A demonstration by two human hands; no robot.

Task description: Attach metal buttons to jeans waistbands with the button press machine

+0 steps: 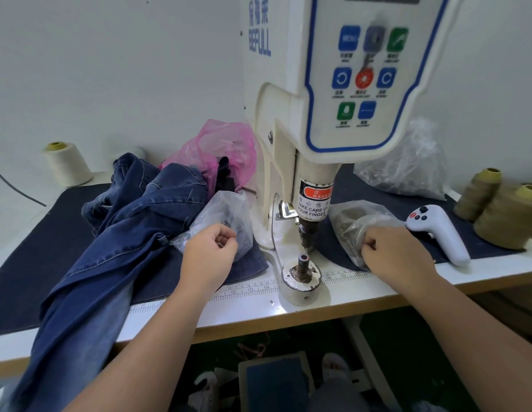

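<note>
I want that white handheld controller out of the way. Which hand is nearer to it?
Right. The right hand, at a clear bag, lies just left of the controller; the left hand is beyond the press.

White table [252, 310], printed ruler strip along front edge. Dark mat [35, 248] covers left part, second dark mat [386, 203] beyond right hand [389, 251]. Button press machine [315, 144] stands between hands. Jeans [133, 221] heaped left of left hand [211, 248], trailing over front edge. Clear bag [226, 215] at left hand; clear bag of parts [348, 224] at right hand. White handle [437, 233] just right of right hand. Olive thread cones [496, 209] far right; cream cone [67, 163] far left. Pink bag [217, 144] behind jeans.
</note>
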